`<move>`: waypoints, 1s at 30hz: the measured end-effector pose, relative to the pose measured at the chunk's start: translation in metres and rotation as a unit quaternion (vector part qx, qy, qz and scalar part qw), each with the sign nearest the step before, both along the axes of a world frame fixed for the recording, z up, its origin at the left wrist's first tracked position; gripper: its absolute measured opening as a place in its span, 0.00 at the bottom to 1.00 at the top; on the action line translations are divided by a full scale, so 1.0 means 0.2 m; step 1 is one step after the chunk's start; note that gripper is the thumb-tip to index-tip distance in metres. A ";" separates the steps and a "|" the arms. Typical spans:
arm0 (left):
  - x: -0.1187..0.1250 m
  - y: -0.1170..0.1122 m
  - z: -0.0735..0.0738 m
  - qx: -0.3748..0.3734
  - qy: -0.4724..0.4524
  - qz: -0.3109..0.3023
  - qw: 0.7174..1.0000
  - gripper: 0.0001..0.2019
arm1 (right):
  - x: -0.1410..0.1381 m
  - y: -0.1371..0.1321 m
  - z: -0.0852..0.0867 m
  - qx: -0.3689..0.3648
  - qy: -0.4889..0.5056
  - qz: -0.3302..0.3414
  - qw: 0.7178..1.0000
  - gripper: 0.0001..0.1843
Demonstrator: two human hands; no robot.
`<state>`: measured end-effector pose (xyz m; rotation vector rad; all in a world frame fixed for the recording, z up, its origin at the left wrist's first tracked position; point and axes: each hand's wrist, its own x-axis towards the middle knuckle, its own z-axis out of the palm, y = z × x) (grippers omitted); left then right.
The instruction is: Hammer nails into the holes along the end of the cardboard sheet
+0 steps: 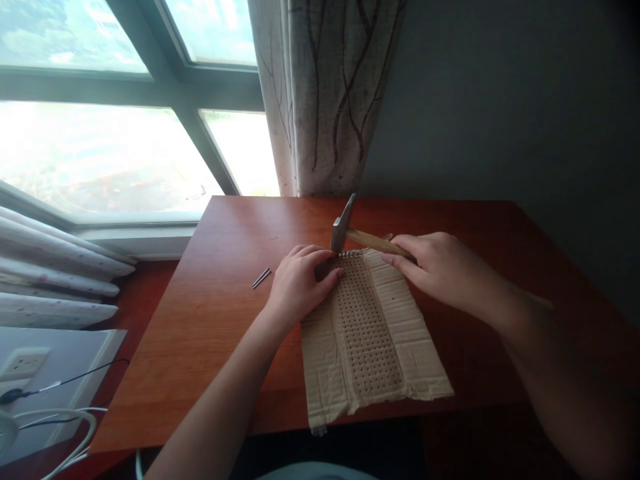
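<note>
My right hand [431, 263] grips the wooden handle of a hammer [377, 243]. The hammer's metal head is just above the far edge of a piece of corrugated cardboard [415, 337], close to my left fingertips. A middle strip [367, 327] with rows of small holes runs down the cardboard, and small dark marks line its far end. My left hand [303, 280] rests at the far left part of the strip, thumb and forefinger curled toward each other; what is between them, if anything, is hidden. Left of that hand lie a couple of nails [261, 277].
The cardboard lies on a reddish-brown wooden table [210, 320], reaching its near edge. A window [100, 153] and a patterned curtain [330, 100] stand behind. At lower left are a wall socket [25, 363] and cables [75, 417]. A thin light strip [537, 300] shows behind my right forearm.
</note>
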<state>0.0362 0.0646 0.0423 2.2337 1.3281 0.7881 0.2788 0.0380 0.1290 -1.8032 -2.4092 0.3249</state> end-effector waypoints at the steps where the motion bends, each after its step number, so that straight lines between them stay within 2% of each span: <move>1: 0.00 0.00 0.00 -0.002 0.001 0.000 1.000 0.13 | 0.01 0.00 0.00 0.003 0.005 -0.001 1.000 0.17; 5: 0.00 0.00 0.00 -0.007 0.004 -0.003 1.000 0.13 | 0.01 0.00 -0.01 0.026 0.016 -0.018 0.999 0.17; 13: 0.00 0.00 0.00 -0.004 -0.002 -0.003 1.000 0.14 | -0.01 0.00 -0.06 0.021 -0.001 -0.008 1.000 0.16; 19: 0.00 0.00 0.00 -0.004 -0.001 -0.001 1.000 0.14 | 0.01 0.00 -0.07 0.040 0.039 -0.013 0.998 0.16; 23: 0.00 0.00 0.01 -0.005 0.001 -0.001 1.000 0.13 | 0.02 0.00 -0.08 0.085 0.109 -0.018 0.990 0.13; 27: 0.00 0.00 0.02 -0.005 0.009 -0.002 1.000 0.14 | 0.04 0.04 -0.13 0.156 0.240 -0.069 0.956 0.16; 30: 0.00 0.00 0.02 -0.003 0.014 -0.003 1.000 0.14 | 0.04 0.10 -0.19 0.166 0.398 -0.114 0.895 0.23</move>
